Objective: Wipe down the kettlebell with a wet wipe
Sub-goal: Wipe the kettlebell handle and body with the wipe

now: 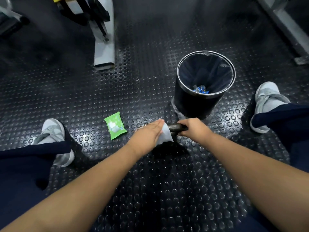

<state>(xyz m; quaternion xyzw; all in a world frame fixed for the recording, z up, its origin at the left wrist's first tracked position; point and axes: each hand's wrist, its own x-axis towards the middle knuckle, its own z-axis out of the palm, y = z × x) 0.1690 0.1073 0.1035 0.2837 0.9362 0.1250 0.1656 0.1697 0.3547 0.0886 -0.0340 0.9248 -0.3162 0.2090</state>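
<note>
A black kettlebell [175, 127] stands on the floor between my feet; only its handle bar shows plainly, the body below is dark and mostly hidden by my hands. My right hand [194, 128] grips the right end of the handle. My left hand [150, 133] holds a white wet wipe [164, 136] against the handle's left end, fingers nearly straight over it. A green pack of wipes [115, 125] lies on the floor to the left of my left hand.
A black round bin [200, 101] with a dark liner and blue wrappers inside stands just beyond the kettlebell. Studded black rubber floor [150, 190] all around. My grey shoes sit left [53, 141] and right [265, 104]. A grey machine leg [104, 47] lies at the back left.
</note>
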